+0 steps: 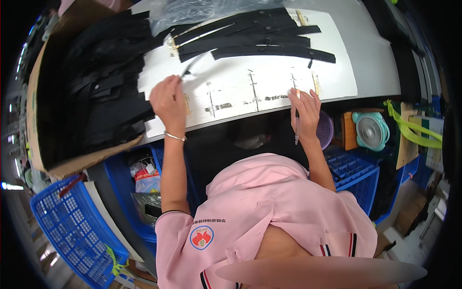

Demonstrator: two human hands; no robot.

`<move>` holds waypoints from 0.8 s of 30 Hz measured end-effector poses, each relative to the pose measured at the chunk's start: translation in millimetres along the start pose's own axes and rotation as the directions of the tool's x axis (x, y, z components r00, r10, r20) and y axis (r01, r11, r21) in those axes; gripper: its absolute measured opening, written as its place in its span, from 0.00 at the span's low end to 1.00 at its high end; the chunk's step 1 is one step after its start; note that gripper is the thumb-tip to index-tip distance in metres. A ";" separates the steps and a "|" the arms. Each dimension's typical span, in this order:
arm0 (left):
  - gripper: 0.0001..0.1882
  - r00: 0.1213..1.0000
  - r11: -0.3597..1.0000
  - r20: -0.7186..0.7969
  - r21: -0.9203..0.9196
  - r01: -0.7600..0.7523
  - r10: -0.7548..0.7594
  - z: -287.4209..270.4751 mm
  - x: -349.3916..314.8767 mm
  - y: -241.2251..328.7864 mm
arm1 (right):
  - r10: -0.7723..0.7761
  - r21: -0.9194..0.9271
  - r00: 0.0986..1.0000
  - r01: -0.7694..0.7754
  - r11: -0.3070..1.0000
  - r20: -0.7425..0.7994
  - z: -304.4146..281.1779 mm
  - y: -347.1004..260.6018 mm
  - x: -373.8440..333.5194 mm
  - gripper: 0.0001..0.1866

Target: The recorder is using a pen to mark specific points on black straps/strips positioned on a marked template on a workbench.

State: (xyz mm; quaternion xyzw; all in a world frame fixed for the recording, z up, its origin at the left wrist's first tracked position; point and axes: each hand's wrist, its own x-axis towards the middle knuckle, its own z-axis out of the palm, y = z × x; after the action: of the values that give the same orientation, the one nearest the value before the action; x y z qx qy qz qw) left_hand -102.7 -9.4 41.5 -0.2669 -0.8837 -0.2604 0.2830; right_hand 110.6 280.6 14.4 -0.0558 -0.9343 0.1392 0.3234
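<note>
My left hand (pixel 167 103), fingers closed, is at the left part of a white marked board (pixel 231 82). A thin black strip (pixel 186 70), partly smeared by motion, sticks out from its fingertips. My right hand (pixel 305 113) holds a slim pen (pixel 297 126) upright between thumb and fingers at the board's front edge. Dark lines and smudges cross the board, and small tan pieces (pixel 315 84) sit near its ends. Beyond my hands, several black fabric strips (pixel 250 41) with small round dark spots lie side by side on the board.
At the left stands a cardboard box (pixel 36 106) with a heap of black fabric pieces (pixel 106 82). Clear plastic film (pixel 192 12) lies at the back. Blue baskets (pixel 77 231) flank me below the table. A small turquoise fan (pixel 370 131) and a purple basket (pixel 325 130) are at the right.
</note>
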 end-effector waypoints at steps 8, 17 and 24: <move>0.18 0.911 0.966 0.384 -0.254 -0.053 0.151 52.5 -42.0 122.4 | 0.036 0.003 0.995 -0.036 0.999 -0.098 -2.6 -18.4 3.7 0.19; 0.29 0.858 0.971 0.483 -0.227 -0.072 0.176 45.9 -49.8 134.5 | 0.125 -0.176 0.987 -0.107 0.979 0.099 7.8 -5.7 -5.0 0.23; 0.35 0.839 0.993 0.543 -0.112 0.027 0.039 20.9 -68.9 123.5 | 0.176 -0.189 0.980 -0.156 0.969 0.093 -5.7 33.7 -13.1 0.25</move>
State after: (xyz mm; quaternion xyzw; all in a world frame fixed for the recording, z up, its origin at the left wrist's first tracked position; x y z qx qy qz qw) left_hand 14.3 70.2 21.0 -0.3484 -0.9103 -0.2234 0.0057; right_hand 124.9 311.5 1.0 -0.1553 -0.9514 0.0832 0.2525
